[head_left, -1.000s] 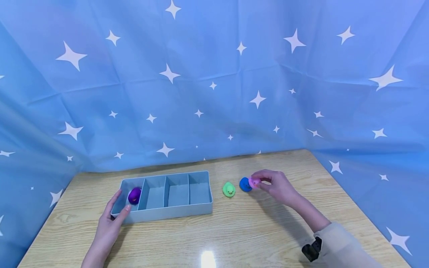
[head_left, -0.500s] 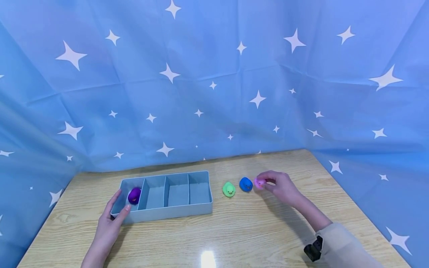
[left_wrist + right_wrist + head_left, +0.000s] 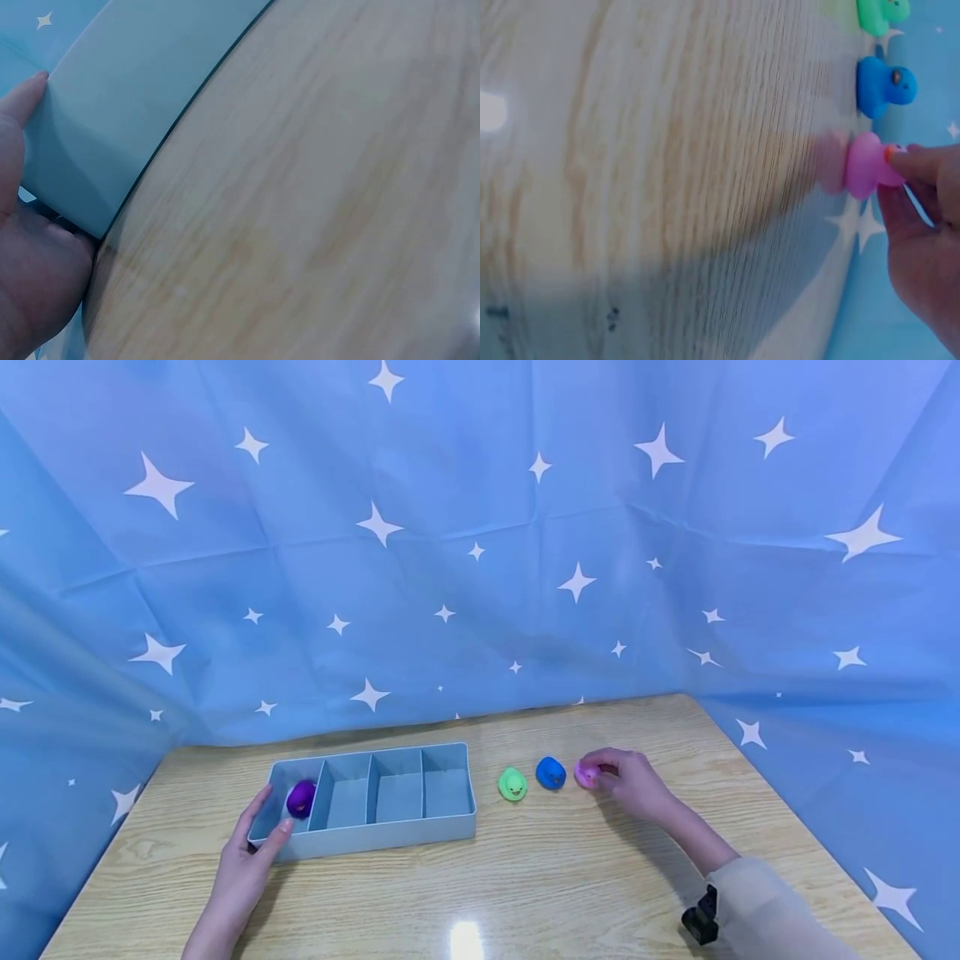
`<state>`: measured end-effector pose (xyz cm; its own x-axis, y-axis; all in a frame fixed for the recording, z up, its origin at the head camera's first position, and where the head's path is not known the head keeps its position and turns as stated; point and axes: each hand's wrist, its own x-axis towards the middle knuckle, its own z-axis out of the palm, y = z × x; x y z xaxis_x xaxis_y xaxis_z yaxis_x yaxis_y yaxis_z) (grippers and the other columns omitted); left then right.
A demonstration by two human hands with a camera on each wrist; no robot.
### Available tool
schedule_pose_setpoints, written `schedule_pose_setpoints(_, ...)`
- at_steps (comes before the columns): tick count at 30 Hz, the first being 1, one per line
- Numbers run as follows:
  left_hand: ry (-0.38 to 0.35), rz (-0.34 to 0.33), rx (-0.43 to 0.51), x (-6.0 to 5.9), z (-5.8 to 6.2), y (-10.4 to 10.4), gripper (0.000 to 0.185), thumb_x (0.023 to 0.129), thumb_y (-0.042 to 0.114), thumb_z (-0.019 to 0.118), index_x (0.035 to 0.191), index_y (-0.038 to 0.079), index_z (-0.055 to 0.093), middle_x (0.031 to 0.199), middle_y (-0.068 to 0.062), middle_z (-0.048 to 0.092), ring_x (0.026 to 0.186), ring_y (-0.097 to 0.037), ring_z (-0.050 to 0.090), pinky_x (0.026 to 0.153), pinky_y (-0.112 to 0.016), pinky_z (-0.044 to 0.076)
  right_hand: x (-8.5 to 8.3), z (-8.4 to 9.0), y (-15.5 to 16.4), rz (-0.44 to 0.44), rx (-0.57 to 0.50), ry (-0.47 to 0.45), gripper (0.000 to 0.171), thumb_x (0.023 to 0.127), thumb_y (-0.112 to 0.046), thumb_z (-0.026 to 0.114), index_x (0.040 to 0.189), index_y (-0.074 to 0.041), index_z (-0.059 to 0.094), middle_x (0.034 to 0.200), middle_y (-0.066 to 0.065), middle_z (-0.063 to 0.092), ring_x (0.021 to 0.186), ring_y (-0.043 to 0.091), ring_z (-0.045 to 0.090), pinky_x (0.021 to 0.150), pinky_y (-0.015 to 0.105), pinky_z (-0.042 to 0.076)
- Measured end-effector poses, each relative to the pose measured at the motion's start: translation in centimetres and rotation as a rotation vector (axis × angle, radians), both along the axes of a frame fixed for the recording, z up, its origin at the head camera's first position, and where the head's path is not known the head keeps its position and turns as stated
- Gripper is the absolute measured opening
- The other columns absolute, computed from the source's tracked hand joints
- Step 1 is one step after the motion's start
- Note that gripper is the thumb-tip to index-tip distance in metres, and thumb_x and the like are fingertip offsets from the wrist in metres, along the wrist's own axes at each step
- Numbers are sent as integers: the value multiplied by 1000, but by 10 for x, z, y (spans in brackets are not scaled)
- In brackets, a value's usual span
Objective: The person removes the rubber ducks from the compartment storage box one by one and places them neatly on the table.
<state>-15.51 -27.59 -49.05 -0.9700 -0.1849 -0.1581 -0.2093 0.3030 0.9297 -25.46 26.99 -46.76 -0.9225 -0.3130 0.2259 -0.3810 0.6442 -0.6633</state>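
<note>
Left hand (image 3: 243, 868): placed at the left end of the grey divider tray (image 3: 390, 839), thumb laid along the front wall, fingers straight against the end wall; touching, not curled round anything. Same contact in the left wrist view: left hand (image 3: 34, 262) against the tray corner (image 3: 112, 135).

Purple duck (image 3: 301, 797): inside the leftmost compartment of the tray, just beyond the left thumb. Remaining three compartments: bare floor only.

Right of the tray, on the wooden table (image 3: 525, 893), in a row:
- Green duck (image 3: 513, 783): nearest the tray, apart from it.
- Blue duck (image 3: 551, 772): just right of the green one, not touching.
- Pink duck (image 3: 586, 773): farthest from the tray, standing on the table surface.

Right hand (image 3: 633, 783): farthest right of the tray, fingers curled and closed on the pink duck, pinching it at the head. Confirmed in the right wrist view: fingertips (image 3: 922, 161) over the pink duck (image 3: 866, 165), base on the table; blue duck (image 3: 885, 85) and green duck (image 3: 881, 11) further along the row.

Beige sleeve (image 3: 757, 910): on the right forearm.
</note>
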Motion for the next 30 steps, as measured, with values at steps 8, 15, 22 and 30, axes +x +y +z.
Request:
schedule_pose_setpoints(8,24,4,-30,1,-1,1,80,107,41,56,167,27,5,169,-21,4,142,-43,25,109,-48,34,-2,1,1,9,-12,1,23,90,15,66,111,8,73,110,20,72,104,38,69,87,41,60)
schedule_pose_setpoints(15,39,-5,-8,2,1,1,82,106,39,57,167,26,5,170,-22,-2,152,-41,4,118,-64,18,-2,8,-2,16,10,32,24,93,12,66,117,9,71,116,21,71,111,43,66,95,54,55)
schedule_pose_setpoints(22,46,1,0,2,2,-3,84,105,42,59,167,27,5,170,-18,-3,154,-44,-5,120,-68,6,-8,41,-50,79,-12,76,35,92,13,64,126,6,68,128,22,67,119,42,62,100,56,51)
schedule_pose_setpoints(30,56,-8,43,2,0,0,84,104,40,61,167,27,7,171,-16,-3,154,-42,-6,121,-65,5,-12,72,-145,233,-94,46,37,94,6,65,131,2,66,132,19,65,121,39,63,105,51,50)
